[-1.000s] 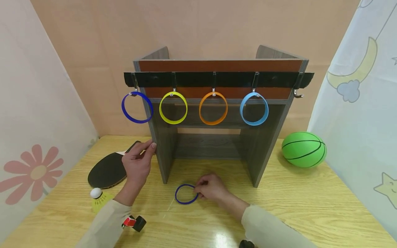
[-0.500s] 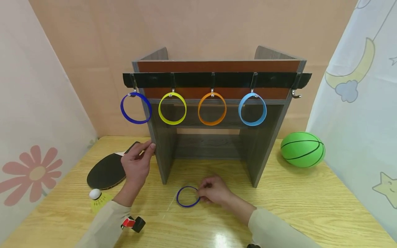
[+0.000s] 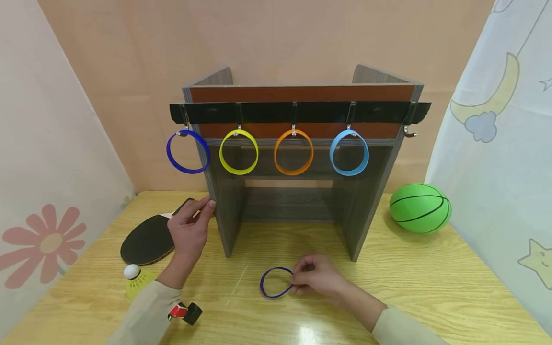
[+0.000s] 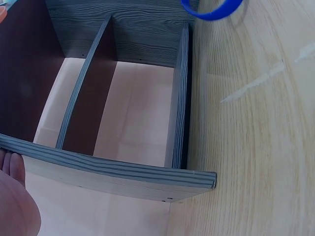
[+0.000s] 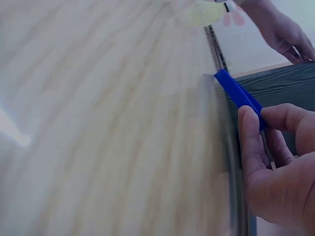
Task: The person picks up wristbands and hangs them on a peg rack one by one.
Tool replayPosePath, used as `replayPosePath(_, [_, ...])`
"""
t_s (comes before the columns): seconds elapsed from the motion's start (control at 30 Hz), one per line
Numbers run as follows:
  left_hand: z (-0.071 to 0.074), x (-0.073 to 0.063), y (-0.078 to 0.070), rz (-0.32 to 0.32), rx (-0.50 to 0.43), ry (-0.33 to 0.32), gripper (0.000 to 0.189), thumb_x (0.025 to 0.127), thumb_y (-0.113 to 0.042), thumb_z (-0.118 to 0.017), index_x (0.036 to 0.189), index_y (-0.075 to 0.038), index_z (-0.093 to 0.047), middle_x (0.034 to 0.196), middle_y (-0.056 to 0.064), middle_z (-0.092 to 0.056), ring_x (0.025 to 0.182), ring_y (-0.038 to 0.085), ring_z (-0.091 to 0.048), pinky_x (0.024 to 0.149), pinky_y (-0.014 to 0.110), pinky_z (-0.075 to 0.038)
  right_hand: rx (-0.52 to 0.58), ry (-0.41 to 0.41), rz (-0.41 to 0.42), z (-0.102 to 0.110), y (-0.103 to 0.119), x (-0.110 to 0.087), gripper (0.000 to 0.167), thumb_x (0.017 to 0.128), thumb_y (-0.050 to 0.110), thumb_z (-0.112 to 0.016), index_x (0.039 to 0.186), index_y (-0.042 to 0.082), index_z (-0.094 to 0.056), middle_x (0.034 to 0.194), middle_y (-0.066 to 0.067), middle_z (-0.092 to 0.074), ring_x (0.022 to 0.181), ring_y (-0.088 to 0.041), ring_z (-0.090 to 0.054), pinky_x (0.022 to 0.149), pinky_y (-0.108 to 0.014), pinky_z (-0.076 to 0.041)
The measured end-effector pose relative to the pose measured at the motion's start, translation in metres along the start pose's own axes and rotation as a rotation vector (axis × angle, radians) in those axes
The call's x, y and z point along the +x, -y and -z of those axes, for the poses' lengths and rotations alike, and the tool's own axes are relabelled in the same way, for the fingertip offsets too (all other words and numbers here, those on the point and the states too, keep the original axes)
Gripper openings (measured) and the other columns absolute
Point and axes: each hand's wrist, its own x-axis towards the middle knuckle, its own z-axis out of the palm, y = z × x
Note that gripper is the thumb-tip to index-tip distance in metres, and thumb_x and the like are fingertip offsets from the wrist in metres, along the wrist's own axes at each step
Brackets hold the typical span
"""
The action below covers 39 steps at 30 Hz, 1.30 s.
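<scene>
My right hand (image 3: 319,275) pinches a dark blue ring (image 3: 262,286) by its right side, between thumb and fingers. It is low over the table, in front of the shelf's opening; in the right wrist view the ring (image 5: 231,90) shows nearly edge-on. My left hand (image 3: 188,232) holds the front edge of the grey wooden shelf's (image 3: 228,191) left panel, thumb in front. From hooks on a black strip (image 3: 267,112) hang a dark blue ring (image 3: 188,171), a yellow ring (image 3: 238,172), an orange ring (image 3: 293,173) and a light blue ring (image 3: 349,173).
A hook (image 3: 409,133) at the strip's right end carries no ring. Right of the shelf lies a green ball (image 3: 420,208). On the left are a black table tennis bat (image 3: 147,239) and a yellow shuttlecock (image 3: 139,280). Cloth sheets surround the wooden table (image 3: 431,282).
My right hand has drawn the dark blue ring to the right and nearer to me, and the ring now looks slightly bent. My left hand stays on the shelf panel.
</scene>
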Motion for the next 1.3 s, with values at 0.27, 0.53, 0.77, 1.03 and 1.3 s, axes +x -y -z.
replayPosePath(0.27, [0.002, -0.001, 0.0, 0.006, -0.015, -0.008, 0.015, 0.08, 0.02, -0.063, 0.095, 0.02, -0.065, 0.074, 0.015, -0.061, 0.069, 0.014, -0.063, 0.067, 0.023, -0.057, 0.012, 0.011, 0.038, 0.017, 0.018, -0.013, 0.008, 0.079, -0.005, -0.066, 0.081, -0.004, -0.059, 0.082, -0.019, -0.061, 0.077, -0.033, -0.067, 0.07, -0.036, -0.058])
replayPosePath(0.53, [0.002, -0.002, 0.0, 0.006, -0.021, -0.01, 0.015, 0.08, 0.021, -0.062, 0.095, 0.021, -0.064, 0.075, 0.014, -0.061, 0.069, 0.014, -0.063, 0.066, 0.024, -0.057, 0.095, 0.007, 0.096, 0.026, 0.032, -0.024, 0.007, 0.078, -0.009, -0.065, 0.079, -0.004, -0.059, 0.085, -0.019, -0.06, 0.078, -0.03, -0.067, 0.076, -0.042, -0.056])
replayPosePath(0.77, [0.003, -0.003, 0.002, 0.004, -0.043, -0.008, 0.016, 0.079, 0.025, -0.059, 0.095, 0.023, -0.063, 0.076, 0.014, -0.062, 0.07, 0.015, -0.063, 0.067, 0.024, -0.057, 0.176, 0.01, 0.235, 0.036, 0.051, -0.036, 0.016, 0.081, -0.011, -0.06, 0.078, 0.004, -0.063, 0.083, -0.012, -0.061, 0.077, -0.023, -0.067, 0.074, -0.035, -0.057])
replayPosePath(1.03, [0.002, -0.001, 0.001, 0.002, -0.076, -0.006, 0.016, 0.08, 0.024, -0.059, 0.095, 0.021, -0.064, 0.075, 0.014, -0.061, 0.069, 0.016, -0.063, 0.066, 0.025, -0.057, 0.368, 0.075, 0.444, 0.053, 0.071, -0.049, 0.028, 0.087, -0.016, -0.051, 0.083, 0.006, -0.068, 0.086, -0.006, -0.064, 0.08, -0.019, -0.067, 0.075, -0.027, -0.056])
replayPosePath(1.3, [-0.001, -0.001, -0.001, 0.001, -0.069, 0.004, 0.015, 0.081, 0.022, -0.06, 0.095, 0.021, -0.064, 0.075, 0.015, -0.061, 0.069, 0.018, -0.063, 0.067, 0.025, -0.057, 0.519, 0.09, 0.621, 0.069, 0.088, -0.056, 0.032, 0.088, -0.022, -0.042, 0.089, -0.004, -0.068, 0.09, -0.013, -0.066, 0.081, -0.024, -0.068, 0.077, -0.028, -0.056])
